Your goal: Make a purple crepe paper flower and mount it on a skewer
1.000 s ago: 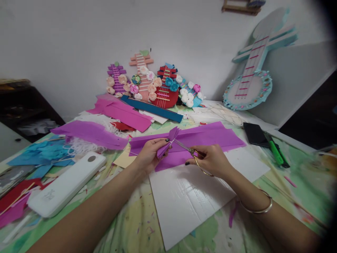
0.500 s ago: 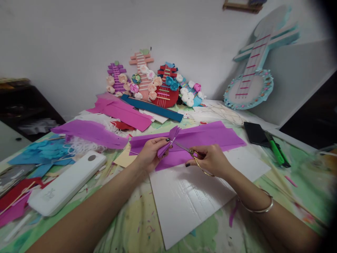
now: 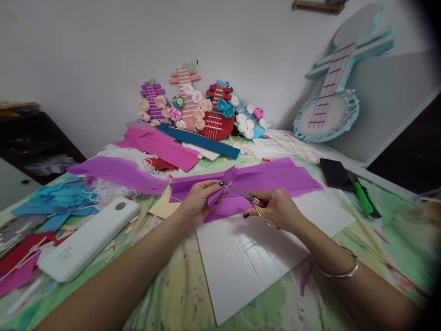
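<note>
My left hand (image 3: 200, 201) pinches a folded bundle of purple paper (image 3: 228, 175), tied round its middle with white string (image 3: 227, 185). Above the finger the bundle's upper end fans out in pleats. In my right hand (image 3: 275, 208) is a pair of scissors (image 3: 257, 200) with gold handles, my fingers through the loops. The blade tips reach the string beside the bundle; whether they cut into it I cannot make out. Beneath both hands lie a large purple paper sheet (image 3: 275, 177) and a glossy white board (image 3: 251, 262).
Left of my forearm lies a white power bank (image 3: 89, 239). A green cutter knife (image 3: 363, 197) and a black phone-like slab (image 3: 336, 174) are at the right. Pink paper (image 3: 160, 147), a blue strip (image 3: 203, 141) and several decorated paper guitars (image 3: 217, 115) stand or lie at the back.
Hands, scissors and purple bundle stay almost in place. The white string's loose end by the blades looks shorter or shifted slightly.
</note>
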The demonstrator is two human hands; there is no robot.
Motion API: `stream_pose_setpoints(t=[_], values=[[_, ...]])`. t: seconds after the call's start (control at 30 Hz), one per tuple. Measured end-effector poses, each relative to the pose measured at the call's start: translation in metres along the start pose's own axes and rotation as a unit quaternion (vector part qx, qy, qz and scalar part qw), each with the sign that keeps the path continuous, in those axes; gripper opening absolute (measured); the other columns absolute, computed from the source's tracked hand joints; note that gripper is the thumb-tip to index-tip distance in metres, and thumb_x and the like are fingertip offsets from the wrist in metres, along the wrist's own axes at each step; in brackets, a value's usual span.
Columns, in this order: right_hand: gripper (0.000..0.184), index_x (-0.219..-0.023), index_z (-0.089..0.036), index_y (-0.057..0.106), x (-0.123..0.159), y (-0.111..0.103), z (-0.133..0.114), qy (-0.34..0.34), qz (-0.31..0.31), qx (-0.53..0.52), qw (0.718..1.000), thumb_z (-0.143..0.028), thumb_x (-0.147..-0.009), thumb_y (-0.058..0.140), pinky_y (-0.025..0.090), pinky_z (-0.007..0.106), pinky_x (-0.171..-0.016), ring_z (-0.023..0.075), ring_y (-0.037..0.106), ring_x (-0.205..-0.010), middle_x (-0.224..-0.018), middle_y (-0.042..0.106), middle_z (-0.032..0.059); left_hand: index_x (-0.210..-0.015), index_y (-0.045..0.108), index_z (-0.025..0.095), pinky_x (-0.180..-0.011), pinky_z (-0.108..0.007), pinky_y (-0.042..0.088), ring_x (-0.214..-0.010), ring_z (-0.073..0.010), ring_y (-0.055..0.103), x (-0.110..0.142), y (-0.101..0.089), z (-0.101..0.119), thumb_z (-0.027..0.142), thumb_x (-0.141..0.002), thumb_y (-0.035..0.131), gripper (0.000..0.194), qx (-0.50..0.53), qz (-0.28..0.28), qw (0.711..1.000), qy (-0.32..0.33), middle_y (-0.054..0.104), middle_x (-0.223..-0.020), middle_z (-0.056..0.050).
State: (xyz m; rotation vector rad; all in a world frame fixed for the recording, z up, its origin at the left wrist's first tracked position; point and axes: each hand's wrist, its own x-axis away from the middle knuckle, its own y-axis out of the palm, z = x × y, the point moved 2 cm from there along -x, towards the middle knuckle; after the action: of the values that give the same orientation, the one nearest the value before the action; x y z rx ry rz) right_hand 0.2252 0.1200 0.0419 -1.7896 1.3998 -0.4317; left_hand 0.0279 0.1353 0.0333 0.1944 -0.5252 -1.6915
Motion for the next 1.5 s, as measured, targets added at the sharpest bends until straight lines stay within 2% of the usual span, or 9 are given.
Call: stream_pose_setpoints(t=[0.23, 0.63, 0.8, 1.0, 1.13, 1.33, 1.5], values=[[0.052, -0.055, -0.013, 0.054, -0.0002, 0.0006, 0.0027, -0.003, -0.001, 0.001, 1.000, -0.063, -0.068, 0.063, 0.016, 0.023, -0.046, 0.0078, 0.021, -0.052, -0.050, 0.029, -0.0050, -0.080, 0.064, 0.008, -0.045, -0.015, 0.044, -0.050, -0.0073, 0.057, 0.0004, -0.0001, 0.0002, 0.006, -0.075, 0.061, 0.006, -0.004, 0.004, 1.000, 0.000, 0.065, -0.063, -0.003], [0.052, -0.061, -0.013, 0.061, -0.0008, -0.0002, 0.0040, -0.003, -0.013, 0.006, 1.000, -0.064, -0.066, 0.064, 0.017, 0.023, -0.044, 0.0080, 0.022, -0.051, -0.050, 0.030, -0.0045, -0.080, 0.063, 0.008, -0.043, -0.016, 0.042, -0.048, -0.0075, 0.056, 0.0003, 0.0002, -0.0001, 0.007, -0.074, 0.063, 0.006, -0.001, 0.012, 1.000, -0.006, 0.065, -0.061, -0.004], [0.052, -0.061, -0.012, 0.063, -0.0002, -0.0015, 0.0034, -0.003, 0.003, -0.006, 1.000, -0.064, -0.066, 0.064, 0.018, 0.022, -0.043, 0.0078, 0.023, -0.050, -0.050, 0.031, -0.0040, -0.079, 0.064, 0.008, -0.046, -0.016, 0.044, -0.050, -0.0079, 0.058, -0.0006, -0.0001, 0.0003, 0.007, -0.072, 0.066, 0.008, 0.001, 0.014, 1.000, -0.001, 0.065, -0.062, -0.004], [0.047, -0.070, -0.012, 0.067, 0.0013, -0.0043, 0.0010, 0.005, 0.002, -0.051, 0.999, -0.058, -0.070, 0.064, 0.019, 0.022, -0.044, 0.0076, 0.025, -0.050, -0.051, 0.030, -0.0046, -0.079, 0.064, 0.008, -0.046, -0.016, 0.044, -0.050, -0.0082, 0.058, -0.0016, -0.0018, 0.0009, 0.009, -0.073, 0.064, 0.006, 0.001, 0.020, 1.000, -0.002, 0.065, -0.060, -0.004], [0.042, -0.075, -0.013, 0.067, 0.0025, -0.0038, -0.0007, 0.022, -0.003, -0.047, 0.999, -0.053, -0.068, 0.068, 0.021, 0.022, -0.044, 0.0077, 0.028, -0.048, -0.050, 0.034, -0.0052, -0.077, 0.063, 0.008, -0.045, -0.016, 0.043, -0.049, -0.0078, 0.057, -0.0011, -0.0018, 0.0012, 0.009, -0.073, 0.064, 0.004, 0.001, 0.010, 1.000, 0.002, 0.064, -0.060, -0.003], [0.041, -0.070, -0.013, 0.067, 0.0022, 0.0000, -0.0022, 0.029, -0.016, -0.024, 0.999, -0.054, -0.067, 0.068, 0.020, 0.022, -0.043, 0.0076, 0.027, -0.047, -0.048, 0.034, -0.0053, -0.080, 0.063, 0.009, -0.044, -0.016, 0.045, -0.050, -0.0085, 0.058, -0.0001, -0.0002, 0.0001, 0.009, -0.071, 0.067, 0.010, 0.005, 0.005, 1.000, -0.004, 0.065, -0.062, -0.003], [0.044, -0.069, -0.013, 0.067, 0.0011, 0.0014, -0.0003, 0.021, -0.018, -0.017, 0.999, -0.057, -0.066, 0.067, 0.019, 0.022, -0.043, 0.0073, 0.026, -0.047, -0.047, 0.034, -0.0053, -0.079, 0.063, 0.009, -0.043, -0.016, 0.044, -0.048, -0.0076, 0.057, 0.0004, 0.0011, -0.0008, 0.008, -0.073, 0.066, 0.007, 0.005, 0.008, 1.000, -0.009, 0.065, -0.062, -0.003]])
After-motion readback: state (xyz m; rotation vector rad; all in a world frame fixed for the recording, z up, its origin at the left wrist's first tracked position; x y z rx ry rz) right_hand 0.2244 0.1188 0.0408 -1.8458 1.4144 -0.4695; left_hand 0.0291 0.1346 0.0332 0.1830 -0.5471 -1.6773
